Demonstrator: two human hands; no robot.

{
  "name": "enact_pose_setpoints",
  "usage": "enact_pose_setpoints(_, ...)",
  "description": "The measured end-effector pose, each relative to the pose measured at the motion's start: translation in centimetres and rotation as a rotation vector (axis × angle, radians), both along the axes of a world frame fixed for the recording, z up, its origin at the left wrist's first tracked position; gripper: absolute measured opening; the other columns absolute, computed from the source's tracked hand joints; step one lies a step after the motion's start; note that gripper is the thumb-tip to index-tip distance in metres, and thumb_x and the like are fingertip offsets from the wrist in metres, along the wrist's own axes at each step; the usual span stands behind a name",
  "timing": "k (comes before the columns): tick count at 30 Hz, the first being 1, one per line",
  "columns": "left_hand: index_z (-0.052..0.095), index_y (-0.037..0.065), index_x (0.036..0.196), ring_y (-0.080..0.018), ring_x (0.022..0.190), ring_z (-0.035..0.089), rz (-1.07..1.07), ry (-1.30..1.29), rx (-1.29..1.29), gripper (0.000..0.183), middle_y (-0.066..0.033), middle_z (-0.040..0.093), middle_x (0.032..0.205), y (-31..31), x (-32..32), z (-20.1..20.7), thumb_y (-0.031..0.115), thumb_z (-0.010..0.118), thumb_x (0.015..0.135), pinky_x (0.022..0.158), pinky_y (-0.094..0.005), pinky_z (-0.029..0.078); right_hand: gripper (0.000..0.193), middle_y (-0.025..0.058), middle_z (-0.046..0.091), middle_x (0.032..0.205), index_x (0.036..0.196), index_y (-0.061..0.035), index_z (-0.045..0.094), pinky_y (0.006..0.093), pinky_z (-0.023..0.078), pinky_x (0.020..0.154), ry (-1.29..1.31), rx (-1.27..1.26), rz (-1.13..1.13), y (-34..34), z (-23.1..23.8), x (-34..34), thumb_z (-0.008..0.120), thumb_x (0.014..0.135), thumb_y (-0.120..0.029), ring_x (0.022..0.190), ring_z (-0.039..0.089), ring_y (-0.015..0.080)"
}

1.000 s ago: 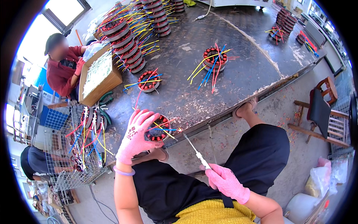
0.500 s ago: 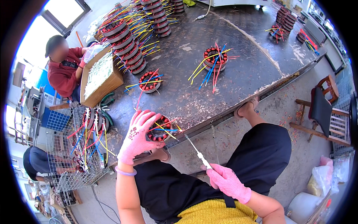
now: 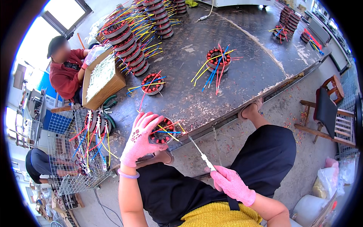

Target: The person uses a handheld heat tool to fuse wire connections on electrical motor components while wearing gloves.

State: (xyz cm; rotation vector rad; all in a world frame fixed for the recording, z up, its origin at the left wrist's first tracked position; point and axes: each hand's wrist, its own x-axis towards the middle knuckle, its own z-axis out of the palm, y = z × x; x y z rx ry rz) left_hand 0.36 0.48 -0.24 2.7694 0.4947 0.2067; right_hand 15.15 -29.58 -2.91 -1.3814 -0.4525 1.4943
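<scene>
My left hand (image 3: 140, 140), in a pink glove, is closed around the rim of a motor stator (image 3: 166, 138) at the table's near edge. The stator has red windings, with red, blue and yellow lead wires crossing its opening. My right hand (image 3: 231, 182), also gloved in pink, grips the white handle of a thin metal-shafted tool (image 3: 206, 160). The shaft slants up to the left, and its tip is close to the wire ends at the stator's right side. Whether the tip touches a wire I cannot tell.
Beyond my left hand lies another stator (image 3: 152, 84), with one more (image 3: 218, 60) farther right. Tall stator stacks (image 3: 126, 47) stand at the back left. Beside them a person in red reaches over a cardboard box (image 3: 104, 85). A wire basket (image 3: 75, 166) stands left, a chair (image 3: 327, 113) right.
My hands, the stator and the tool stay almost where they were. The person in red has shifted a hand slightly over the box.
</scene>
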Motion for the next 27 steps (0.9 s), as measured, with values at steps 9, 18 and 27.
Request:
enact_pose_setpoints(9, 0.055, 0.009, 0.137, -0.0355, 0.14, 0.038, -0.001, 0.003, -0.004, 0.094, -0.0139, 0.052, 0.139, -0.01, 0.03, 0.03, 0.036, 0.088, 0.054, 0.121, -0.0495, 0.022, 0.038, -0.0038, 0.047, 0.066, 0.129, -0.0004, 0.057, 0.0234, 0.035, 0.051, 0.007, 0.007, -0.004, 0.03, 0.11, -0.04, 0.05, 0.105, -0.029, 0.056, 0.041, 0.0037)
enact_pose_setpoints(18, 0.055, 0.01, 0.137, -0.0362, 0.14, 0.038, 0.007, 0.003, -0.004, 0.094, -0.014, 0.052, 0.139, -0.18, 0.08, 0.16, 0.035, 0.089, 0.053, 0.121, -0.0494, 0.024, 0.038, -0.0039, 0.047, 0.065, 0.129, -0.0004, 0.057, 0.0232, 0.035, 0.051, 0.005, 0.003, 0.001, 0.04, 0.1, -0.04, 0.05, 0.104, -0.029, 0.056, 0.041, 0.0037)
enact_pose_setpoints(27, 0.056, 0.012, 0.137, -0.0325, 0.138, 0.041, 0.033, -0.013, -0.027, 0.088, -0.0119, 0.053, 0.136, -0.37, 0.19, 0.37, 0.033, 0.088, 0.058, 0.122, -0.0498, 0.02, 0.036, -0.0051, 0.046, 0.066, 0.127, 0.0001, 0.058, 0.0227, 0.034, 0.051, 0.046, -0.005, -0.038, 0.02, 0.05, -0.1, 0.05, 0.105, -0.027, 0.056, 0.041, 0.0033)
